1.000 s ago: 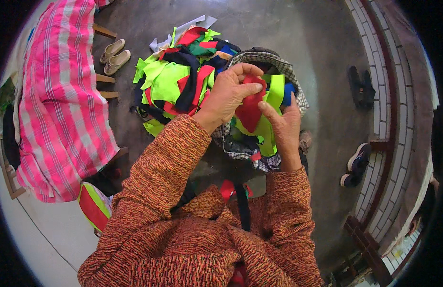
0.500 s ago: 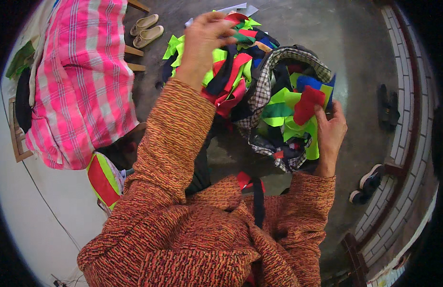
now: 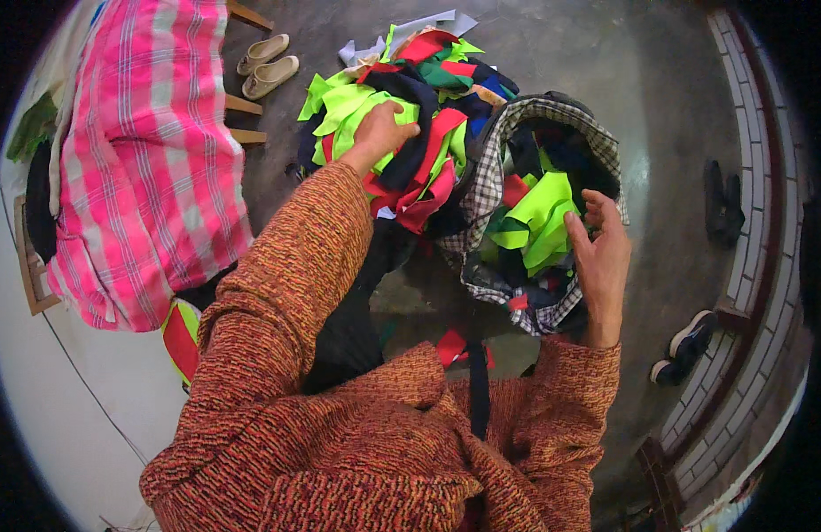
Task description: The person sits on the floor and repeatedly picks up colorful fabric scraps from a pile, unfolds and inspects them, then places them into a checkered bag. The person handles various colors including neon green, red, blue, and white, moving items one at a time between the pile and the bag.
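Scraps pile: a heap of cloth scraps (image 3: 402,115) lies on the grey floor (image 3: 623,80), just left of the bag; neon green, red, black and dark blue strips lie tangled over one another.
Left hand: the left hand (image 3: 381,133) rests on top of the heap, fingers curled down into a dark strip and the green pieces beside it; it looks closed on cloth, though which single piece it grips I cannot tell.
Bag: a checked cloth bag (image 3: 517,177) stands open to the right of the heap, touching it, with more scraps inside, a bright green piece (image 3: 539,217) uppermost.
Right hand: the right hand (image 3: 599,257) is at the near rim of the bag, palm towards the green piece, fingers spread and loosely bent, touching or just shy of it; it grips nothing that I can see.
Step in hand: by my reading, sorting scraps between bag and heap, one hand at each.
Next move calls for: likely closing the right fingers on one piece alone and lifting it free without dragging tangled neighbours over the rim.
Lap: a few red and dark strips (image 3: 464,350) lie near the person's orange knitted sleeves.
Further out: a pink checked cloth (image 3: 144,168) hangs at left; pale slippers (image 3: 267,64) sit beyond it; dark shoes (image 3: 723,204) stand well apart at right.
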Motion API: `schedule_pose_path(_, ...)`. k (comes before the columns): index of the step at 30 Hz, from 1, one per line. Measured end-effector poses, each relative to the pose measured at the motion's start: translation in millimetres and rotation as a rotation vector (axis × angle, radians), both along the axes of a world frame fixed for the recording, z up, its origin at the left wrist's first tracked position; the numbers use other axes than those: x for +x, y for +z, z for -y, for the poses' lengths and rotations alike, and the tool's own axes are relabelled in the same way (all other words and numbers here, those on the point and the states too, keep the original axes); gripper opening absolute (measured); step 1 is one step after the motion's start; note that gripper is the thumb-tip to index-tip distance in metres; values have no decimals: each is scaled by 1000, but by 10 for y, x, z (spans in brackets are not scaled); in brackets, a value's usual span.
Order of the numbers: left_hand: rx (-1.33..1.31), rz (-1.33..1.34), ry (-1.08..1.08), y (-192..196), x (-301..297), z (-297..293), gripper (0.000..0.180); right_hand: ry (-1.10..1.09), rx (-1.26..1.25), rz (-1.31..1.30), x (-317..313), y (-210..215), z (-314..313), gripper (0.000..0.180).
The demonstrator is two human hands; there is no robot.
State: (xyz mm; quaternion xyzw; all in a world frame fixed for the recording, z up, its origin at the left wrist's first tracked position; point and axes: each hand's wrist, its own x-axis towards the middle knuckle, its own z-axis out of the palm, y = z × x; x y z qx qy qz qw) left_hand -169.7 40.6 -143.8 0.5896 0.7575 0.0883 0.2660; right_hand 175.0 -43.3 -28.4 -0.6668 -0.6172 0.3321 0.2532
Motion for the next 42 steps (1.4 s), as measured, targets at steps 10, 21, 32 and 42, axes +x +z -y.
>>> schedule_pose_path(10, -171, -118, 8, -1036, 504, -247, 82, -23, -20, 117, -32, 149, 121, 34)
schedule_pose_path(21, -325, -368, -93, -1459, 543, -151, 73, 141, -67, 160, -118, -7, 383, 37)
schedule_pose_path(32, 83, 545, 154, -1193, -1126, -987, 44, 225, 93, 21, -109, 47, 296, 36)
schedule_pose_path(42, 542, 681, 713, 946, -559, -65, 66, 265, 232, -164, -239, -31, 322, 21)
